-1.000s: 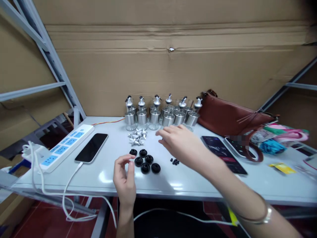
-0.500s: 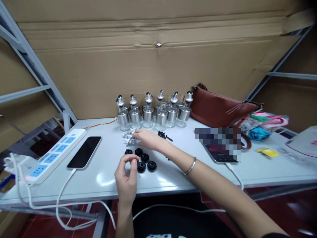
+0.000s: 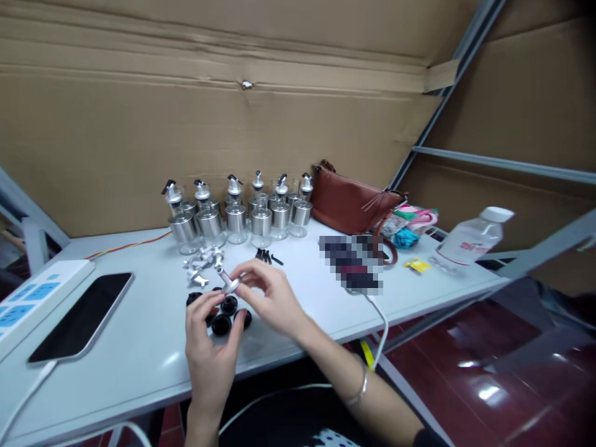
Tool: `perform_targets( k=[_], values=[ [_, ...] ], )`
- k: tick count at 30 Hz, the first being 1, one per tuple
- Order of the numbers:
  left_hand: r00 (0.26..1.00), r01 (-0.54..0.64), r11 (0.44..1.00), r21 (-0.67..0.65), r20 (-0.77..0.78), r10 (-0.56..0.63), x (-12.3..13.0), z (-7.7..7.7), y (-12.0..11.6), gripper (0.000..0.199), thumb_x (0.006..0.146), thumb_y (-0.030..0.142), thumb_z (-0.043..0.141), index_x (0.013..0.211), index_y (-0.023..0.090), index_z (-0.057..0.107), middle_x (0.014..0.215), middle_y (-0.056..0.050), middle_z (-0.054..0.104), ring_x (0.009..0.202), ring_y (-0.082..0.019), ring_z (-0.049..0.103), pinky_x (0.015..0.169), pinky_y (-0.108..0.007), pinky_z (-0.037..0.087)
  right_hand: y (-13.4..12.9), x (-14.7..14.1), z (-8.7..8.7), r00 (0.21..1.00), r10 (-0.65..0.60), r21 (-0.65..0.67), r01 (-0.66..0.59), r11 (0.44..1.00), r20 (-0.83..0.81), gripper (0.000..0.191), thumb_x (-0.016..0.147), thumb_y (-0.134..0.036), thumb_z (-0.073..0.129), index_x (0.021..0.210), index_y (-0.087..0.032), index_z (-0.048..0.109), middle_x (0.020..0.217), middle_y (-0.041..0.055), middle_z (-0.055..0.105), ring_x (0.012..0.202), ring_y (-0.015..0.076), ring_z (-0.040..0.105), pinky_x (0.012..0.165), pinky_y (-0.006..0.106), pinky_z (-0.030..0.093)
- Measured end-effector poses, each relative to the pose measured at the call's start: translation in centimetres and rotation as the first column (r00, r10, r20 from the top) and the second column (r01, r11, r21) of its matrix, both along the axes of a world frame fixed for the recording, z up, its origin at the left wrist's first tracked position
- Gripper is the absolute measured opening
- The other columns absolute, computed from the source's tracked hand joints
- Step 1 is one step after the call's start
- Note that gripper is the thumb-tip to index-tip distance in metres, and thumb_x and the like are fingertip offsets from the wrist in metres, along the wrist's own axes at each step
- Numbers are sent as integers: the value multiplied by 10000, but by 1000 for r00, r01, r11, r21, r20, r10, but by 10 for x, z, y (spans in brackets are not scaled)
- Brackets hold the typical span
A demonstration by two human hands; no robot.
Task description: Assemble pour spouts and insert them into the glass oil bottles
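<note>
A silver spout piece (image 3: 230, 284) is pinched between the thumb and fingers of my right hand (image 3: 272, 298). Just left of it, my left hand (image 3: 212, 347) has its thumb and fingers apart in a curve, fingertips near the spout piece, with nothing seen in its grasp. Between and behind my hands lie several round black caps (image 3: 221, 324), partly hidden. Beyond them is a loose pile of silver spout pieces (image 3: 205, 259). Small black parts (image 3: 267, 256) lie right of the pile.
Glass bottles with steel bands (image 3: 235, 220), several topped with spouts, stand at the back. A phone (image 3: 81, 316) and power strip (image 3: 35, 298) lie left. To the right are a brown bag (image 3: 347, 202), a cabled device partly blurred out, a yellow packet (image 3: 418, 266) and a plastic bottle (image 3: 475, 239).
My right hand has come back from the pile with a silver spout piece, close to my left hand. The camera view has turned to the right.
</note>
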State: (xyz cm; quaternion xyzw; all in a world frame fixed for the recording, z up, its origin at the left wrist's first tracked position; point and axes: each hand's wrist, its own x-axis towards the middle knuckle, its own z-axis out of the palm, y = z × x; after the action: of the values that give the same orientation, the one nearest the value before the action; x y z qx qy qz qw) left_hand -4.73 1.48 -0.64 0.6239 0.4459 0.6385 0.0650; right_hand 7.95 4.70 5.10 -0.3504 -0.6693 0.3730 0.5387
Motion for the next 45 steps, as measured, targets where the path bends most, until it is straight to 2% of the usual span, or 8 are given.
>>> perform_targets(
  k=[5, 15, 18, 21, 26, 36, 41, 45],
  values=[
    [998, 25, 1000, 10, -55, -24, 1, 0, 1, 320, 813, 233, 667, 1114, 208, 560, 1058, -59, 608, 1016, -194, 595, 861, -324, 499, -22, -7, -30, 917, 41, -225, -141, 964, -396, 174, 794, -341, 661, 908, -217, 613, 785, 18, 693, 783, 187, 695, 728, 317, 554],
    [973, 81, 989, 122, -227, -52, 4, 8, -3, 283, 843, 180, 627, 1115, 215, 556, 1031, -55, 635, 1004, -192, 625, 868, -330, 529, -28, -3, -39, 936, -50, -101, 16, 995, -348, 152, 827, -311, 645, 948, -220, 651, 941, 44, 729, 857, 184, 705, 764, 309, 573],
    [971, 94, 989, 110, -228, -67, 4, 9, -2, 254, 852, 166, 614, 1095, 212, 556, 1026, -54, 612, 998, -179, 617, 847, -306, 531, -29, 1, -40, 968, -72, -68, 58, 996, -239, 160, 849, -313, 616, 978, -228, 660, 974, 47, 732, 864, 188, 706, 756, 317, 569],
    [967, 106, 992, 67, -238, -87, 3, 9, -2, 243, 868, 158, 591, 1102, 217, 561, 1031, -55, 596, 997, -171, 611, 845, -299, 527, -28, 17, -38, 980, -197, 127, 191, 973, 38, 159, 863, -280, 590, 995, -241, 670, 1005, 52, 725, 931, 207, 676, 834, 369, 524],
    [982, 42, 999, 18, -186, -37, 1, 9, -2, 260, 865, 176, 601, 1119, 229, 582, 1049, -62, 619, 1035, -195, 604, 885, -342, 507, -24, 50, -47, 721, -565, 301, 478, 825, 402, 232, 885, -137, 458, 897, -231, 670, 890, 60, 706, 896, 247, 601, 779, 423, 416],
    [973, 77, 997, -12, -218, -78, 0, 6, -1, 324, 857, 164, 613, 1165, 263, 592, 1088, -52, 630, 1032, -199, 611, 910, -389, 482, -17, 39, -51, 479, -578, 322, 515, 795, 661, 100, 828, -267, 613, 850, -201, 684, 1070, 108, 649, 1044, 300, 519, 818, 452, 350],
    [969, 90, 996, -10, -230, -90, 0, 6, -1, 335, 859, 155, 607, 1175, 265, 586, 1095, -49, 627, 1032, -195, 606, 915, -377, 478, -16, 41, -53, 491, -546, 307, 485, 819, 679, 102, 847, -211, 585, 812, -201, 680, 1095, 98, 650, 1086, 302, 516, 836, 462, 353],
    [966, 100, 995, -12, -239, -100, 0, 7, -1, 340, 856, 144, 612, 1174, 259, 584, 1092, -48, 626, 1028, -188, 607, 912, -355, 476, -19, 39, -52, 668, -565, 333, 456, 825, 485, 78, 873, -206, 568, 849, -196, 642, 969, 73, 691, 977, 243, 594, 822, 408, 408]
  ],
)
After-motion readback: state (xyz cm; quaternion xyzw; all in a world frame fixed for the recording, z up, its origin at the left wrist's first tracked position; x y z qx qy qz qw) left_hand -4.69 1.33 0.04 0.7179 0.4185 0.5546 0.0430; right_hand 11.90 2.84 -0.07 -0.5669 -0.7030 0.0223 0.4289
